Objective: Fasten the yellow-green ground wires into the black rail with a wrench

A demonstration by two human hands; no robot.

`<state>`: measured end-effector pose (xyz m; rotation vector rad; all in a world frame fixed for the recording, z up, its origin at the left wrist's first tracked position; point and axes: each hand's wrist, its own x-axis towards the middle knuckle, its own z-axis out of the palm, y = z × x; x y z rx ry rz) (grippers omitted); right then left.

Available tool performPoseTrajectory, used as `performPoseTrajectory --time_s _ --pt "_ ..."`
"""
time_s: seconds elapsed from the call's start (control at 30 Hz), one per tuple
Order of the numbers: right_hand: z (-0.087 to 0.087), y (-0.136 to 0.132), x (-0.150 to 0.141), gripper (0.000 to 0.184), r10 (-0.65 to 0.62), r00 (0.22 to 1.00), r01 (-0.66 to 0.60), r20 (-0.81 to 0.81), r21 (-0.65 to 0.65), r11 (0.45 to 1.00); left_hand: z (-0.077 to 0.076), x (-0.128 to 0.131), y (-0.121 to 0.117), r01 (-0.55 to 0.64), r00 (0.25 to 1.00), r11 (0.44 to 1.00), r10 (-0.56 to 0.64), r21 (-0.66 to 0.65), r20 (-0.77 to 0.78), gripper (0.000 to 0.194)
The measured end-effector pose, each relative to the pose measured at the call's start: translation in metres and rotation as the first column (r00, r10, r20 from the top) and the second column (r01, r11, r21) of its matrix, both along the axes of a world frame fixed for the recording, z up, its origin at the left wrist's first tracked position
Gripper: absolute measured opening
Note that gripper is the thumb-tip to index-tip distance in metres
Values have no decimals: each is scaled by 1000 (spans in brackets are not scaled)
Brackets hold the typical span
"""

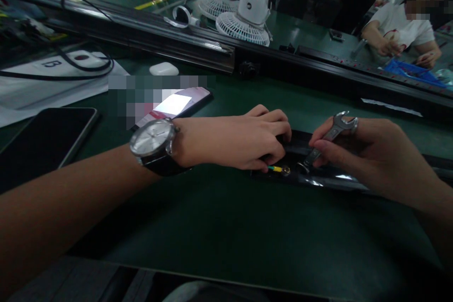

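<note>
Between the thumb and fingers of my right hand [371,151] is a small metal combination wrench [331,136]. Its open jaw points up and away, while its ring end sits low at a dark, glossy flat part [320,180] on the table. Just left of that ring end lies a yellow-green wire [275,168] with a ring terminal [286,170]. My left hand [262,139] rests over the left end of the dark part, fingers curled down, with the thumb side at the wire. Whatever lies under its fingers is hidden. A watch [154,138] is on the left wrist.
On the green table [226,231], a dark phone [49,137], a lit phone [177,104], a white earbud case [163,69] and paper sheets [53,87] lie to the left. A black rail [276,63] runs across behind. Beyond it stand white fans [252,7] and a seated person [403,30].
</note>
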<state>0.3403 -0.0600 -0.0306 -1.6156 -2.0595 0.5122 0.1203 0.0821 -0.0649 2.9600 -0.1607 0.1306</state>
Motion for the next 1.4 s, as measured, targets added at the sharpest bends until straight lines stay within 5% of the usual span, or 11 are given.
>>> performPoseTrajectory --time_s 0.3,0.8,1.0,1.4 --pt "-3 0 -4 8 -29 997 18 70 155 988 -1 3 -5 4 1000 1000 -3 -9 28 22" --pt "-7 0 -2 9 33 999 -38 32 197 980 2 -14 -8 -59 998 994 55 94 43 32" --pt "-12 0 -6 12 55 998 -61 35 200 978 -4 -25 -8 -105 989 979 85 172 124 13" --pt "-25 -1 -14 8 99 991 -117 85 242 963 -8 -27 -12 -98 973 971 48 218 227 10"
